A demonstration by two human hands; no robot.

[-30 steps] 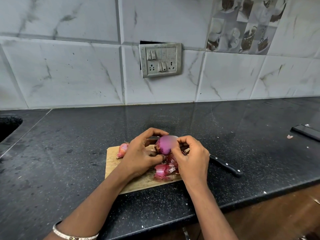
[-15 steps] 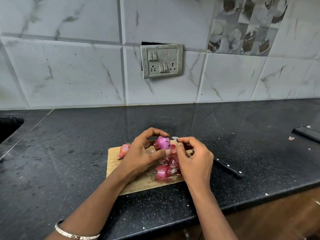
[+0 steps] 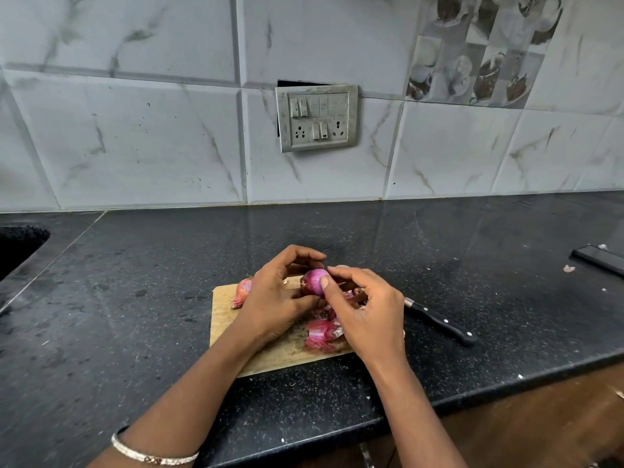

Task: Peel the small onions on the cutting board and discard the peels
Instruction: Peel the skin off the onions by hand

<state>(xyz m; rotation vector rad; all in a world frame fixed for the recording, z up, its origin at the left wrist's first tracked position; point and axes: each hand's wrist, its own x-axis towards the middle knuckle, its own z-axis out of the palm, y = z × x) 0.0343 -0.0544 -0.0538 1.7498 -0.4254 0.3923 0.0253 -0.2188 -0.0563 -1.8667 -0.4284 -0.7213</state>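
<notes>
Speckled black stone counter [image 3: 135, 315] carries a rectangular wooden cutting board [image 3: 223, 319]. Above it the left hand [image 3: 273, 302] grips a glossy round purple onion [image 3: 314, 280] in curled fingers, and the right hand [image 3: 368, 315] pinches it between thumb and forefinger. Papery pink peels [image 3: 320, 334] lie heaped on the board. An elongated unpeeled onion [image 3: 242, 291] lies near its left edge, and a black-handled knife [image 3: 439, 320] lies just right.

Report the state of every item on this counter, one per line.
Held onion: partly peeled, gripped by left hand.
Right hand: thumb and forefinger pinching the held onion.
Second onion: unpeeled, lying on the cutting board.
Peels: piled on the board, not discarded.
Knife: lying down, handle on the counter.
</notes>
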